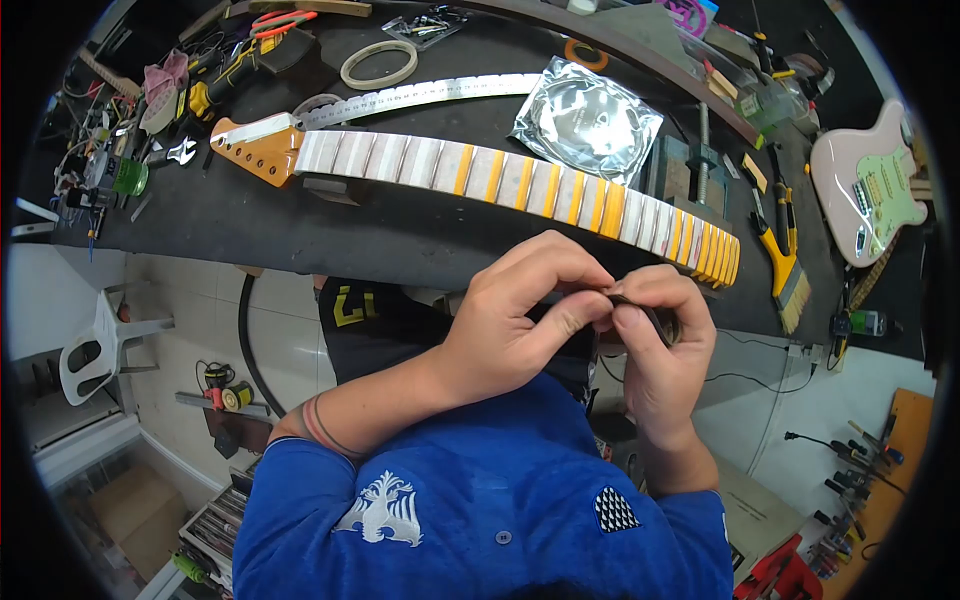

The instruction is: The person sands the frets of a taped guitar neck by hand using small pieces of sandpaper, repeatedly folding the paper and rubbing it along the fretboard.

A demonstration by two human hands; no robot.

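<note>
My left hand (525, 315) and my right hand (662, 350) meet in front of my chest, fingers pinched closed on a thin, dark, bent strip (665, 322). Most of the strip is hidden by my fingers, and its kind does not show. Just beyond my hands, a guitar neck (415, 163) lies along the bench with its wooden headstock (258, 152) to the left. White and yellow tape covers the wood between its frets. Neither hand visibly grips the neck. Behind it lies a shiny foil packet (588, 120).
On the dark bench (230, 225) lie a long ruler (430, 95), a tape roll (379, 65) and a brush (785, 275). A vise (690, 165) stands behind the neck's right end. Tools crowd the left side; a pink guitar body (865, 185) is at far right.
</note>
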